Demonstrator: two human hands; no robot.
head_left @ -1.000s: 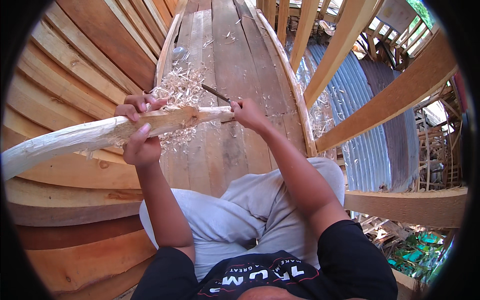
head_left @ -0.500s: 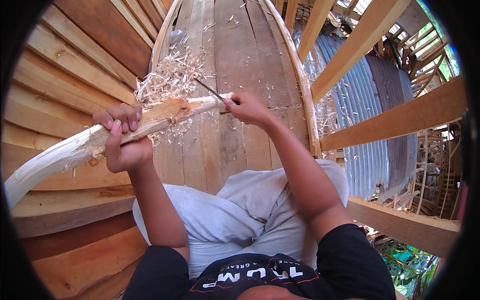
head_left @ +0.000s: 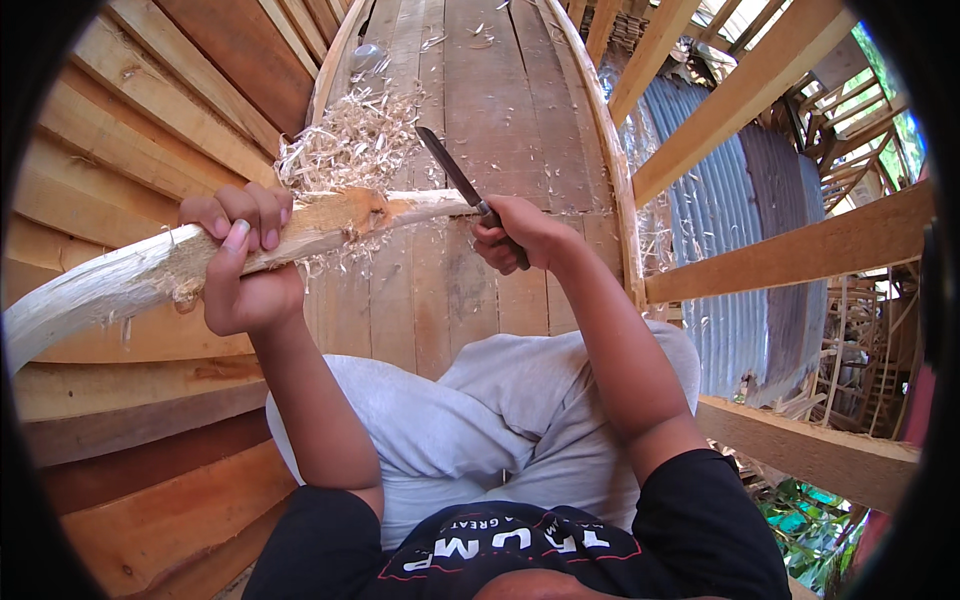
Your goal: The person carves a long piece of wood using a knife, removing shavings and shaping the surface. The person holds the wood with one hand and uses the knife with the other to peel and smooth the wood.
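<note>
A long, pale, bark-free branch (head_left: 110, 272) runs from the left rim toward the middle, its thinner tip ending by my right hand. My left hand (head_left: 245, 255) is wrapped round it, thumb on the near side and fingers over the far side. Near the branch, a brownish knot (head_left: 372, 208) shows in the wood. A knife (head_left: 450, 168) with a dark blade and dark handle is gripped in my right hand (head_left: 525, 235), the blade pointing up and to the left, past the branch's tip. Whether the blade touches the tip I cannot tell.
Curled wood shavings (head_left: 345, 140) lie heaped on the plank floor (head_left: 490, 90) beyond the branch. A clear round object (head_left: 368, 58) sits behind them. Slanted boards (head_left: 150, 120) form the left side; wooden rails (head_left: 790, 260) and corrugated metal sheets (head_left: 715, 190) stand at the right.
My right hand has shifted right and slightly nearer, turning the knife so its blade stands steeper and more of the blade and handle shows. My left hand still grips the branch.
</note>
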